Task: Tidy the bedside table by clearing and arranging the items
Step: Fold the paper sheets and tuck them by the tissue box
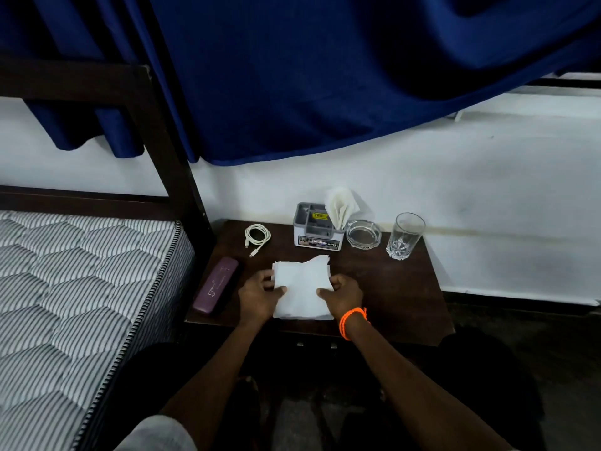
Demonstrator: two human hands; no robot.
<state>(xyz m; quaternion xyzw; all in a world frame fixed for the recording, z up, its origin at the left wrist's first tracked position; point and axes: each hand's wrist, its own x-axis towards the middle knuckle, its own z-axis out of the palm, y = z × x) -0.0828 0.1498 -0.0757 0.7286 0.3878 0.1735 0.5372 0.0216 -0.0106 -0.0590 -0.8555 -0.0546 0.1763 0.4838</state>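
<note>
Head view: a dark wooden bedside table (pixel 390 288) stands against a white wall (pixel 487 190), with a bed beside it on the left.

Hands
- Left hand (pixel 257 296): grips the left edge of a stack of white paper napkins (pixel 302 288); the thumb lies on top of the stack and the fingers are curled at its side.
- Right hand (pixel 341 296): grips the right edge of the same stack, thumb on top, fingers curled around the edge. An orange bracelet (pixel 353 320) sits on this wrist.

Task items
- The napkin stack lies flat on the front centre of the table, between the two hands; its far right corner is lifted and uneven.
- A purple case (pixel 216 286) lies along the left edge of the table.
- A coiled white cable (pixel 257 236) lies at the rear left.
- A grey organiser box (pixel 317 231) stands at the rear centre, with folded napkins (pixel 340 205) upright in its right compartment.
- A glass ashtray (pixel 363 235) sits just beside the box on the right.
- A clear drinking glass (pixel 405 236) stands upright near the rear right corner.

Surroundings
- A striped mattress (pixel 81 288) fills the left side.
- A blue curtain (pixel 325 76) hangs above
</note>
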